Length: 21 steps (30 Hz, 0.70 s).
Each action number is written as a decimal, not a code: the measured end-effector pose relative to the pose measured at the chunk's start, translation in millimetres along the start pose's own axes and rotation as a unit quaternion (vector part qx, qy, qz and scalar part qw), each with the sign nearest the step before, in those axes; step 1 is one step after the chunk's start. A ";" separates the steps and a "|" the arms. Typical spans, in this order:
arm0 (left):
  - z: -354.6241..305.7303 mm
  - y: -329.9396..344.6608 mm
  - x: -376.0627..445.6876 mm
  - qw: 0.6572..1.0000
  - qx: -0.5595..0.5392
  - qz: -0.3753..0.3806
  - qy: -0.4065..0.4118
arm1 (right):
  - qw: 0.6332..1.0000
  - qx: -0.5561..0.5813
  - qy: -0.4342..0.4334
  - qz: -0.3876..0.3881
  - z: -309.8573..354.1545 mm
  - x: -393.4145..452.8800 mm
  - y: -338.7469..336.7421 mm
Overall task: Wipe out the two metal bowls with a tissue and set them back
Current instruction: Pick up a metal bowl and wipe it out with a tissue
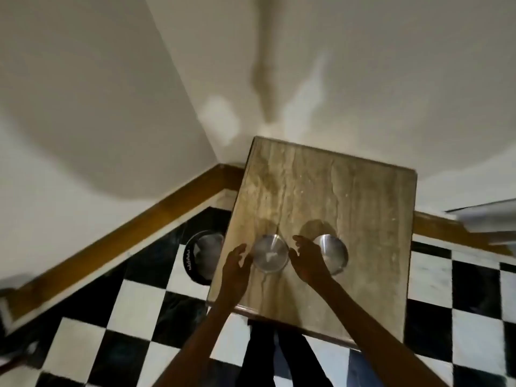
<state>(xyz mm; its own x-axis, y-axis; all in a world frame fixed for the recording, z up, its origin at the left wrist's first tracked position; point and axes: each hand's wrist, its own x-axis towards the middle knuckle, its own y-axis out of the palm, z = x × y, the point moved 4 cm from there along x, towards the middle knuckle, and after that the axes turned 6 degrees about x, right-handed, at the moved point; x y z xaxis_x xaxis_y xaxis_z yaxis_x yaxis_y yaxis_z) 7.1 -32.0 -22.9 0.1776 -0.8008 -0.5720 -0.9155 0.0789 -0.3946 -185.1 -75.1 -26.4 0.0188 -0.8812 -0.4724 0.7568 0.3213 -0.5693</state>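
Two small metal bowls stand side by side on a stone-topped table (349, 196). The left bowl (270, 254) has a pale spot inside it. The right bowl (332, 254) is partly hidden behind my right hand. My left hand (236, 265) is just left of the left bowl, fingers spread, close to its rim. My right hand (305, 258) is between the two bowls, fingers curved toward the left bowl's right side. Neither hand holds anything. No tissue is visible in my hands.
A black waste bin (199, 255) with a pale liner stands on the checkered floor at the table's left edge. A wooden baseboard (139, 222) runs along the white walls behind. My dark legs show under the table's near edge.
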 end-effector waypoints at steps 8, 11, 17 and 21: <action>66.2 45.0 29.0 0.958 -0.252 -0.030 -0.131 | 0.997 -0.069 0.011 0.010 -44.7 39.4 54.5; 78.3 47.5 46.4 0.938 -0.290 -0.037 -0.187 | 0.995 -0.098 -0.003 -0.020 -54.8 50.6 68.8; 101.1 35.2 54.3 0.907 -0.329 -0.031 -0.260 | 0.998 -0.042 0.005 -0.044 -46.2 47.3 69.5; 109.8 13.5 46.5 0.834 -0.470 0.044 -0.284 | 0.999 -0.004 -0.036 -0.029 -0.7 27.3 74.0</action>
<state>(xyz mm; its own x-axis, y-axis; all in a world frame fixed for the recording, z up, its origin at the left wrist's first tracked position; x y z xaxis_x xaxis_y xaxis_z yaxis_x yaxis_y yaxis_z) 42.6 -3.0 -133.7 -0.0069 -0.3839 -0.9234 -0.7648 -0.5928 0.2522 -129.1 -75.1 -81.9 0.0225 -0.9208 -0.3894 0.7524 0.2721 -0.5999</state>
